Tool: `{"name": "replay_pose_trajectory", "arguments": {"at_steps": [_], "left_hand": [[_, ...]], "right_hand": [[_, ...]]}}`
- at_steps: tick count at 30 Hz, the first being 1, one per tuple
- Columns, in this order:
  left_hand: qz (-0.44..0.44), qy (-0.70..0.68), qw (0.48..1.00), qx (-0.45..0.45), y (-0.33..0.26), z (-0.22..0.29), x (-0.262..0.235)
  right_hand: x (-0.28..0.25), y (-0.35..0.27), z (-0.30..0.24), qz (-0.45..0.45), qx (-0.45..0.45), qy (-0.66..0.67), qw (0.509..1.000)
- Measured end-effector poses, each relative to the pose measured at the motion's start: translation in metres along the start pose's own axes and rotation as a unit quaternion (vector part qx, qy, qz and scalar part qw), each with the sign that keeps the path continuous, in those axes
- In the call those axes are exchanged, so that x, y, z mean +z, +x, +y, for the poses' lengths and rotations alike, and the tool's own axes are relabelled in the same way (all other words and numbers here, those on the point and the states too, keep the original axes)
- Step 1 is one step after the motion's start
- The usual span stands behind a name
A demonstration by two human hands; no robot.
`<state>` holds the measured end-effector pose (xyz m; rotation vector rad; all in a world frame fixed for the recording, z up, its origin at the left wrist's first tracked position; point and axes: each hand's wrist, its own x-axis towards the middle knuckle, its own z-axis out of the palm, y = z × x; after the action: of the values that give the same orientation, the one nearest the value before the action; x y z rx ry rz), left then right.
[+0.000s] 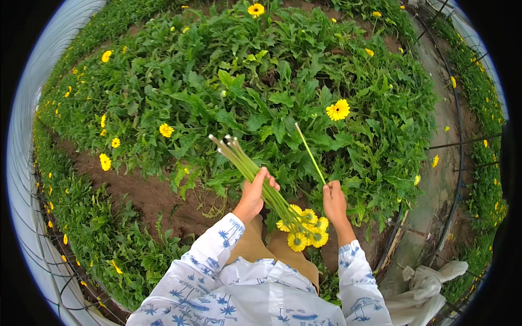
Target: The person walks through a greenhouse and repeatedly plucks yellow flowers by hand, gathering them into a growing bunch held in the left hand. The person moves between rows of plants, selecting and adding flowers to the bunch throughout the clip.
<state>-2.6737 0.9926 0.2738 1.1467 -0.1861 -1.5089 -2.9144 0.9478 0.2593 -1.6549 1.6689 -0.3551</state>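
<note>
Fingers of the left hand (254, 195): curled around a bunch of green stems (244, 164), fingertips showing on the far side; the part within the grip is hidden. Bunch held aslant before the body, pale stem ends up and to the left, yellow flower heads (304, 228) down and to the right. Heads overlapping; exact count not readable.

Fingers of the right hand (334, 202): closed on one single stem (310, 153), pale tip upward, apart from the bunch. Lower end of this stem lost behind the hand; whether it bears one of the clustered heads cannot be told.

Clothing: white shirt (244, 290) with blue palm print, cut off by the lower edge; brown trousers (247, 239), partly covered by forearm, bunch and shirt.

Ground: dense bed of leafy green plants (234, 103), stem bases concealed by foliage; scattered yellow blooms, one dark-centred flower (338, 110) near the single stem. Bare brown soil (138, 190) at left.

Surroundings: grey path (435, 136) at right, with a dark hose (461, 157) along it; crumpled whitish plastic (429, 285), lower right; pale sheeting (27, 163) curving along the left. Outermost rows small and indistinct; corners black beyond the lens circle.
</note>
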Motion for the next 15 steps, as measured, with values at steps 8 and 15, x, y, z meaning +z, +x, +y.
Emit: {"name": "replay_pose_trajectory", "arguments": {"at_steps": [8,15], "left_hand": [[-0.041,0.044,0.996,0.060,-0.034,0.032,0.034],[-0.006,0.028,0.992,0.124,-0.043,0.080,-0.007]], "right_hand": [[0.009,-0.046,-0.097,-0.037,-0.085,0.304,0.948],[0.057,-0.047,-0.158,-0.053,-0.146,0.305,0.939]]}}
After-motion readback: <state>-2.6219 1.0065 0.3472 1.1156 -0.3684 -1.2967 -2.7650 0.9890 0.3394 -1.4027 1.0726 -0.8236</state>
